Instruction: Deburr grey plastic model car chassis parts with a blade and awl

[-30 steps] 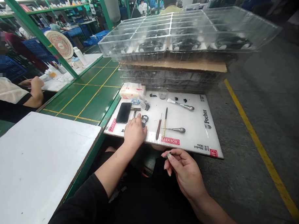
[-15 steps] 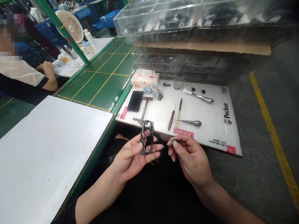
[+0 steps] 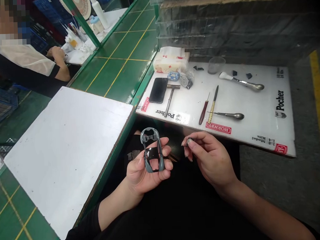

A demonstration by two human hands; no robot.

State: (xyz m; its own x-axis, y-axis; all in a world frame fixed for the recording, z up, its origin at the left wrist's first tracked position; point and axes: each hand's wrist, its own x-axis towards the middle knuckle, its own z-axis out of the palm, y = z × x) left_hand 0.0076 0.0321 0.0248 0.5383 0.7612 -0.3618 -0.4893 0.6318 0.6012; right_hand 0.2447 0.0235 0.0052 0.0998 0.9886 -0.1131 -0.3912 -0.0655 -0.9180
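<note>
My left hand (image 3: pixel 143 173) grips a grey model car body shell (image 3: pixel 161 162) by its sides, with the open frame turned toward me. A glossy black panel spans its middle. To the right, my right hand (image 3: pixel 211 160) pinches a small dark part (image 3: pixel 189 140) between thumb and fingertips; its exact kind cannot be made out. The two hands are apart, over my lap and in front of the printed white work board (image 3: pixel 254 127). On that board lie a red-handled awl (image 3: pixel 203 112), a thin file with a yellow-wrapped handle (image 3: pixel 213 106) and a metal-handled pick (image 3: pixel 234 115).
A phone (image 3: pixel 158 90), a T-shaped metal tool (image 3: pixel 170 98), a tissue pack (image 3: pixel 171 60), a clear cup (image 3: pixel 216 65) and a white-tipped metal tool (image 3: pixel 242 82) lie on the board. Clear trays (image 3: pixel 225 33) are stacked behind. A white sheet (image 3: pixel 66 154) lies left; a person (image 3: pixel 23 58) sits beyond.
My left hand has turned the car body shell so its open frame faces me more fully. My right hand still pinches the small part. The camera view has shifted down and left.
</note>
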